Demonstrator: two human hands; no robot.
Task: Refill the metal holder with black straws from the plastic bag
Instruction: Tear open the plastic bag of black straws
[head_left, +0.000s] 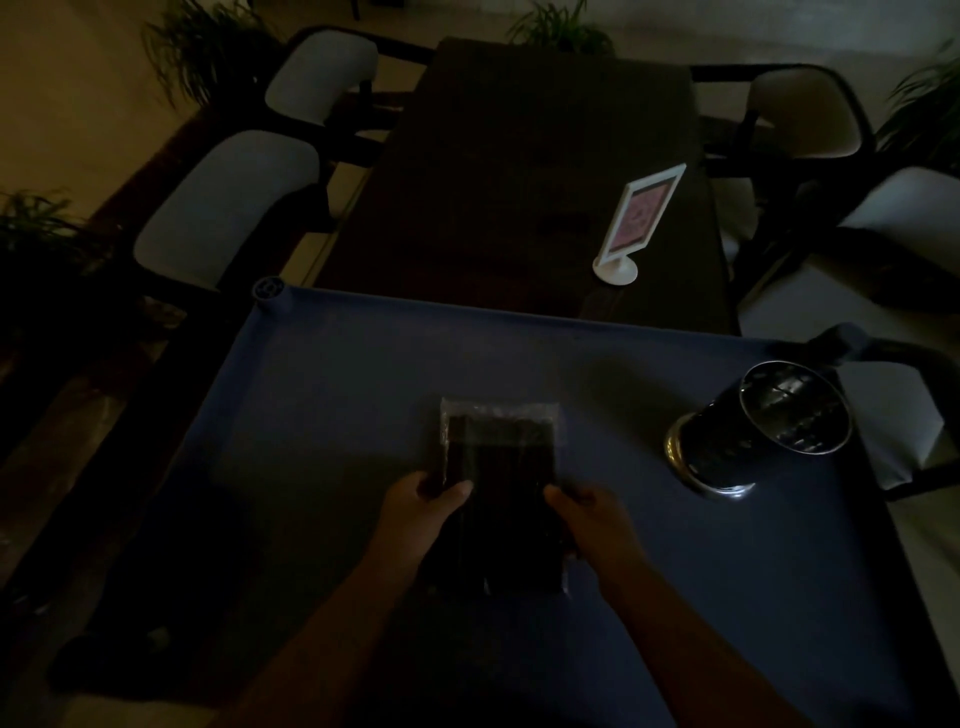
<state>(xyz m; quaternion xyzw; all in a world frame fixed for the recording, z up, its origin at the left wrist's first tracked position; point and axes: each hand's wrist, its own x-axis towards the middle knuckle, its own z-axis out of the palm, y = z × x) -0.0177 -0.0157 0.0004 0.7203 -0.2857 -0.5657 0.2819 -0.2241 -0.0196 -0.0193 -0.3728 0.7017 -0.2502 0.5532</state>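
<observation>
Since the black straws (498, 467) must come out of the plastic bag (498, 408) before anything gets refilled, the left hand (423, 501) and right hand (589, 514) each clamp a long side of it, thumbs on top, holding the flat packet steady at the middle of the blue bench (337, 389). Its film looks thin, clear and crinkly over stiff dark rods. At two o'clock from the bag, well apart, stands the metal holder (753, 426), a glossy cylinder on a flared foot, its mouth open for loading; the dim light hides its contents.

From here I see my left hand (415, 506) and right hand (597, 519) bare, forearms (322, 623) uncovered, everything dim.
</observation>
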